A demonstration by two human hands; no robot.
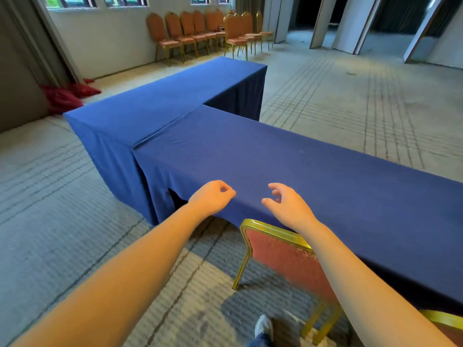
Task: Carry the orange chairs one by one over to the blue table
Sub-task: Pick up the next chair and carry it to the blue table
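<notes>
Head: blue table (300,159) on carpet (62,221), orange chairs (200,28) along wall (105,41); left hand (213,196), right hand (288,209) fingers loose, empty.

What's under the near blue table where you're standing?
An orange chair is pushed in under the blue table; only its back and rear legs show. The cloth hides its seat and everything else beneath.
</notes>
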